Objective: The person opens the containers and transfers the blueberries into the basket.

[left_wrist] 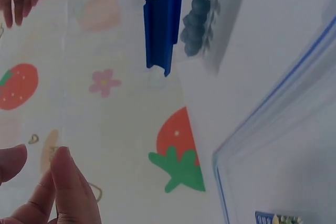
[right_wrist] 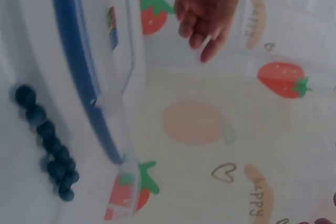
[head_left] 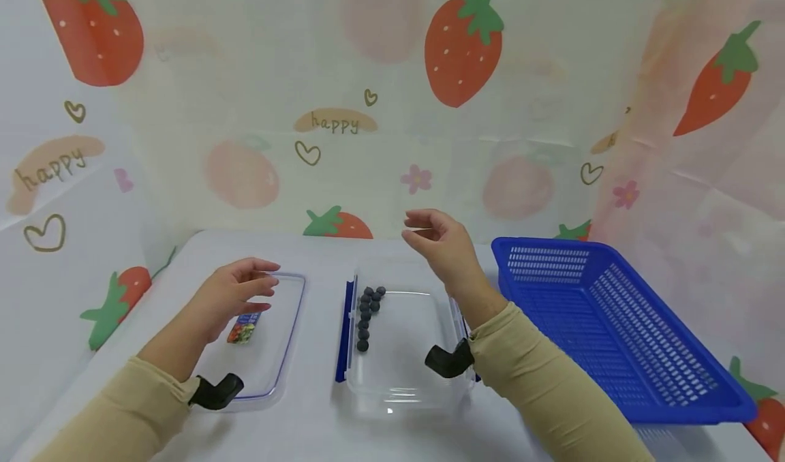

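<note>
A clear plastic container (head_left: 405, 380) with blue side clips (head_left: 345, 332) sits in the middle of the table. Along its left inner wall lies an uneven line of several small dark round balls (head_left: 364, 315), blueberry-like, also visible in the right wrist view (right_wrist: 46, 129). Above the container's far right part, my right hand (head_left: 446, 251) hovers with fingers loosely bent and nothing between them. My left hand (head_left: 236, 295) hangs over a clear lid (head_left: 288, 353) with a blue rim, fingers apart and holding nothing. A colourful label (head_left: 243, 328) shows on the lid, partly behind that hand.
On the right stands a large blue perforated basket (head_left: 619, 332), close to the right forearm. A strawberry-patterned sheet (head_left: 380, 162) hangs behind and at both sides of the white table (head_left: 313, 428).
</note>
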Demonstrator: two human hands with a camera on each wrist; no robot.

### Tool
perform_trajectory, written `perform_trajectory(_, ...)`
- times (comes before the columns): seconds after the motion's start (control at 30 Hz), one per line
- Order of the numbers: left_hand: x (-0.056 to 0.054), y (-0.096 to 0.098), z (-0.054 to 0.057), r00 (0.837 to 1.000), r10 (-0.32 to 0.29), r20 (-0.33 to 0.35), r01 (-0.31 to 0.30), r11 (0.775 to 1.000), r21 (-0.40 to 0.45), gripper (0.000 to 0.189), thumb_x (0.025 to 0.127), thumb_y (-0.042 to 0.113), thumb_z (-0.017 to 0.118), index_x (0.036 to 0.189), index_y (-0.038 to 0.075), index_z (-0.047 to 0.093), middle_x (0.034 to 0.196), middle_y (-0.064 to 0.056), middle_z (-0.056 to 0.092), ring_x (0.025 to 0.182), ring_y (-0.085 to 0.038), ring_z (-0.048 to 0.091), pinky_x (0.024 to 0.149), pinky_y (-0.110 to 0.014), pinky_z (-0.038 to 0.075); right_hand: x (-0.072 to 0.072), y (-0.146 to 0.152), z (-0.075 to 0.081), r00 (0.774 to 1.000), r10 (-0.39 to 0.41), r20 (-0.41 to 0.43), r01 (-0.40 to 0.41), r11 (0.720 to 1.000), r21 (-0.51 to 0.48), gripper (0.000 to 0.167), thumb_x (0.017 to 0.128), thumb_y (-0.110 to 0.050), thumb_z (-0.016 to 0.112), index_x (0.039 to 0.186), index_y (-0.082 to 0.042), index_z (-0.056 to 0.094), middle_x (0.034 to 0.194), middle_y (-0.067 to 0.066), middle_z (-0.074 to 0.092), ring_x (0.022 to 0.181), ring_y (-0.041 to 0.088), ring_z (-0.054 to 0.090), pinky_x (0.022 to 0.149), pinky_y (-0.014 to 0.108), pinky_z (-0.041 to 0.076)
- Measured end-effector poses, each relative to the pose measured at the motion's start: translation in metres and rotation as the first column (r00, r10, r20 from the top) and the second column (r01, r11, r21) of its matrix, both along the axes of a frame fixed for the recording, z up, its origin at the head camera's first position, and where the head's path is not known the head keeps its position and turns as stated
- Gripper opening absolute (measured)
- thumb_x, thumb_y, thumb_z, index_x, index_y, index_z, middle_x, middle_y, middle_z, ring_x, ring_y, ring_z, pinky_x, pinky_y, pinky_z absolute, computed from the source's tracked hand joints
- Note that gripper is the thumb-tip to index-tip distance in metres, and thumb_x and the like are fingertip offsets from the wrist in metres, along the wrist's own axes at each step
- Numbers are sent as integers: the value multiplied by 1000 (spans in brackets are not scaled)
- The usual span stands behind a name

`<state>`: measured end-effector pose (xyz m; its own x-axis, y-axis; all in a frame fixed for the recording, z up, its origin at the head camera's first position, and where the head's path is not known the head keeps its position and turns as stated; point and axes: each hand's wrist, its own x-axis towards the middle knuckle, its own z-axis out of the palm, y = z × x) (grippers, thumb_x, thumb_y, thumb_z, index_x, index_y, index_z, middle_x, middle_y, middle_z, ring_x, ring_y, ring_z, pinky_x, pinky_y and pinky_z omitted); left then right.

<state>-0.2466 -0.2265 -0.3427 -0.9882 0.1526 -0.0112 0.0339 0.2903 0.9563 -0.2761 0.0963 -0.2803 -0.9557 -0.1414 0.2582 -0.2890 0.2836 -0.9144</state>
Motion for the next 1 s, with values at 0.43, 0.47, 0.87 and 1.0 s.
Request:
perform_trajectory(0.43, 1, 58, -18, 996, -23, 83, 23, 1000, -1, 39, 90, 18, 58, 124, 2, 49, 109, -16, 54, 96, -25, 55, 82, -38, 52, -32, 32, -23, 997, -79, 11, 77, 993, 88, 33, 87, -20, 62, 119, -13, 57, 116, 6, 59, 105, 19, 55, 92, 35, 47)
perform_trajectory(0.47, 1, 63, -20, 995, -21, 95, 22, 1000, -11, 38, 90, 18, 58, 124, 3, 50, 108, -16, 55, 97, -26, 55, 82, -38, 53, -33, 34, -24, 997, -81, 15, 79, 993, 88, 33, 87, -20, 63, 119, -13, 57, 116, 5, 59, 105, 19, 55, 93, 35, 47)
perform_trajectory(0.87, 5, 98, -46, 987, 1, 163, 14, 996, -89, 59, 79, 28, 71, 130, 8, 48, 94, -8, 59, 85, -20, 61, 74, -34, 55, -35, 34, -32, 997, -69, 38, 66, 994, 87, 32, 85, -19, 64, 117, -14, 59, 114, 3, 59, 104, 18, 55, 90, 35, 48)
perform_trajectory(1.0, 6, 104, -48, 986, -3, 169, 23, 993, -116, 58, 77, 29, 73, 127, 10, 52, 91, -6, 58, 79, -15, 60, 73, -33, 55, -36, 33, -36, 997, -66, 35, 62, 992, 111, 32, 86, -21, 64, 117, -15, 58, 115, 3, 59, 104, 18, 54, 89, 36, 48)
